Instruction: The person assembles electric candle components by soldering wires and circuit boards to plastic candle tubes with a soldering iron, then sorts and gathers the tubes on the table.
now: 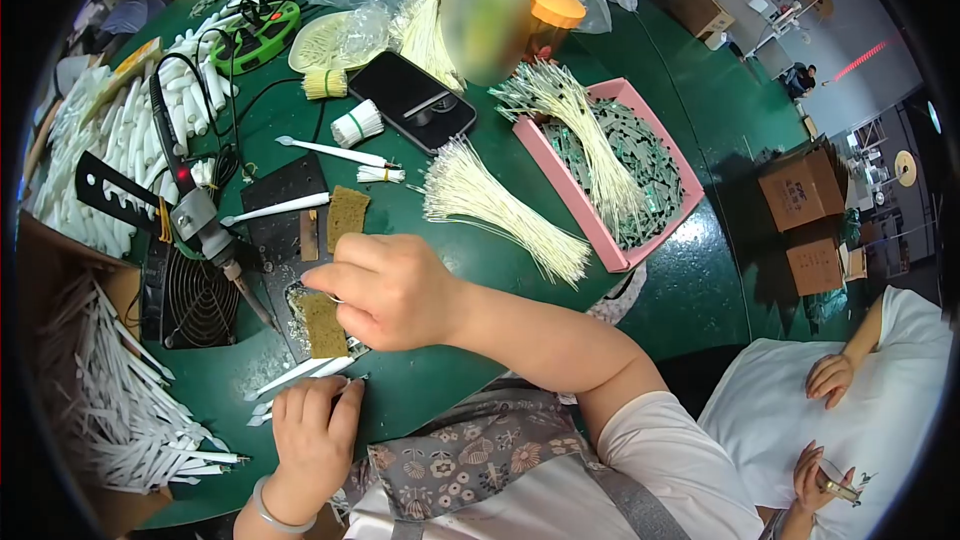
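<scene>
My left hand (312, 428), with a bangle at the wrist, has its fingers closed around a white pointed stick (258, 419); the stick's other end, at the fingertips, is too small to make out. Just above it lie more white pointed sticks (300, 372). My right hand (395, 290) is pinched over a brown sponge (326, 325); whatever is between its fingertips is hidden. To the left of the sponge, a soldering iron (235, 275) points down in a stand, its tip close to a dark plate (283, 215). Another sponge piece (347, 215) rests above my right hand.
Bundled pale wires (505, 210) lie beside a pink tray (606, 240) of small green boards. A phone (405, 95) is farther back. A fan (195, 305) stands at left, above a box of white sticks (120, 400). A person in white (850, 420) sits at right.
</scene>
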{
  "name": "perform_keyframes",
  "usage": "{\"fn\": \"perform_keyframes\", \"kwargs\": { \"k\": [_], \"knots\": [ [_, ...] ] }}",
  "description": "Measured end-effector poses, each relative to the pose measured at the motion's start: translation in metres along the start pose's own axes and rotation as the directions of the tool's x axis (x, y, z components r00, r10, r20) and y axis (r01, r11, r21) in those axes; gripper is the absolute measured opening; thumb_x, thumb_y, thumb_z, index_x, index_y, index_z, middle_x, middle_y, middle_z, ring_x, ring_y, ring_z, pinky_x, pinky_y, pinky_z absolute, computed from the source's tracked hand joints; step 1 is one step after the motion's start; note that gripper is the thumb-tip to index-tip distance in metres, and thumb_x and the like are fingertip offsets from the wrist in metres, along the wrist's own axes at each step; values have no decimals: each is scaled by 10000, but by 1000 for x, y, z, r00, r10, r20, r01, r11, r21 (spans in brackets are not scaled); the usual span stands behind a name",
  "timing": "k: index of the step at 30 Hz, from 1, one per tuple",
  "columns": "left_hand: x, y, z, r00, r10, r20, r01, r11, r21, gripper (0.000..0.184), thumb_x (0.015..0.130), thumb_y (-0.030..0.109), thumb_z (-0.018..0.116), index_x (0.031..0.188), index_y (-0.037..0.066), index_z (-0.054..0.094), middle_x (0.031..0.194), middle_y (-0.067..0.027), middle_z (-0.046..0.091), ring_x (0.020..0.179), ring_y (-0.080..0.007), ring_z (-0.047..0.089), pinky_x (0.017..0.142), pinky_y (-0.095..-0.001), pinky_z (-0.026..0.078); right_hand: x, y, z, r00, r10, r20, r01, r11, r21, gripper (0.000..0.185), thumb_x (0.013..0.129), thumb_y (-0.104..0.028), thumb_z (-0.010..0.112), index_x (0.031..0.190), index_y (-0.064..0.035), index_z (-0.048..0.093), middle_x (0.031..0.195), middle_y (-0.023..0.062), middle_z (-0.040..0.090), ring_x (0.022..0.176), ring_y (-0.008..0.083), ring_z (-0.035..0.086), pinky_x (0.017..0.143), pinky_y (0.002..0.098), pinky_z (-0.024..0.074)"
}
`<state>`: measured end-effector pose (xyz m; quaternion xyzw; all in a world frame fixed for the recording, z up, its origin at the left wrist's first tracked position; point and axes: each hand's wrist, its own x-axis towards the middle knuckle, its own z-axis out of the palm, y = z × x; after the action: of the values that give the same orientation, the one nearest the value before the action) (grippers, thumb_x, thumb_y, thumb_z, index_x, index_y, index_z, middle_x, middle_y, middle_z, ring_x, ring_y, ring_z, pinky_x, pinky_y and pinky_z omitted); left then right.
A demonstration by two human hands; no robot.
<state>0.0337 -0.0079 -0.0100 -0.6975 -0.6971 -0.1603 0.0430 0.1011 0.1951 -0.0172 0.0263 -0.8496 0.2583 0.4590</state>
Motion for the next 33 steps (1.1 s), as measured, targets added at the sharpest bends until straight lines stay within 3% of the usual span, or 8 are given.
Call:
{"fn": "perform_keyframes", "kwargs": {
  "k": [3, 8, 12, 19, 25, 27, 29, 33],
  "knots": [
    [1, 7, -3, 1000, -2, -27, 0, 997, -83, 272, 746, 102, 599, 1012, 46, 606, 927, -92, 554, 819, -259, 546, 718, -371, 404, -1, 0, -1, 999, -29, -16, 30, 999, 28, 242, 607, -46, 595, 844, -59, 638, 670, 35, 493, 526, 195, 520, 448, 313, 444],
    [5, 19, -2, 993, -43, -109, 8, 951, -308, 135, 794, 91, 570, 910, 33, 607, 841, -119, 567, 746, -290, 548, 660, -391, 417, -2, -55, -14, 956, -276, 99, 227, 910, 348, 148, 660, -131, 605, 773, -38, 584, 715, 56, 487, 578, 220, 506, 472, 343, 453],
    [10, 26, 5, 996, 57, -71, -79, 929, -363, 116, 797, 91, 565, 888, 30, 602, 826, -124, 567, 739, -295, 547, 652, -392, 417, -22, -113, -5, 969, -198, 150, 84, 829, 553, 149, 696, -153, 597, 776, -35, 553, 714, 60, 486, 651, 223, 527, 489, 342, 453],
    [8, 29, 18, 947, 298, 122, -229, 890, -395, 89, 802, 90, 556, 851, 25, 593, 800, -131, 565, 725, -303, 546, 637, -395, 419, -58, -135, 4, 990, -11, 142, -70, 833, 549, 182, 736, -132, 584, 869, -10, 558, 732, 83, 498, 573, 218, 568, 524, 339, 460],
    [12, 41, 28, 841, 438, 316, -236, 824, -515, 79, 807, 90, 549, 819, 20, 585, 778, -138, 564, 714, -311, 545, 624, -397, 420, -87, -147, -16, 996, 12, 85, -55, 850, 523, 186, 679, -141, 618, 788, -2, 561, 810, 116, 509, 579, 268, 553, 573, 385, 458],
    [17, 56, 29, 874, 369, 316, -154, 827, -540, 79, 809, 90, 547, 808, 19, 583, 770, -140, 564, 710, -313, 545, 620, -398, 420, -93, -152, -20, 1000, 20, -14, -9, 842, 540, 186, 668, -137, 618, 778, -1, 557, 807, 125, 511, 631, 279, 561, 602, 387, 455],
    [30, 83, 28, 953, 154, 259, -5, 866, -499, 174, 854, 130, 503, 738, 8, 548, 715, -143, 544, 656, -312, 523, 576, -386, 405, -99, -153, -32, 998, 16, -60, 23, 804, 594, 197, 652, -136, 623, 784, -3, 561, 801, 136, 513, 717, 291, 562, 673, 382, 453],
    [57, 109, 40, 993, 105, 48, -75, 904, -421, 315, 922, 218, 392, 758, -9, 535, 727, -147, 519, 668, -299, 481, 608, -384, 380, -106, -145, -48, 984, 15, -175, 86, 827, 555, 191, 644, -175, 632, 730, -14, 578, 773, 115, 515, 697, 263, 544, 663, 368, 432]
  ]
}}
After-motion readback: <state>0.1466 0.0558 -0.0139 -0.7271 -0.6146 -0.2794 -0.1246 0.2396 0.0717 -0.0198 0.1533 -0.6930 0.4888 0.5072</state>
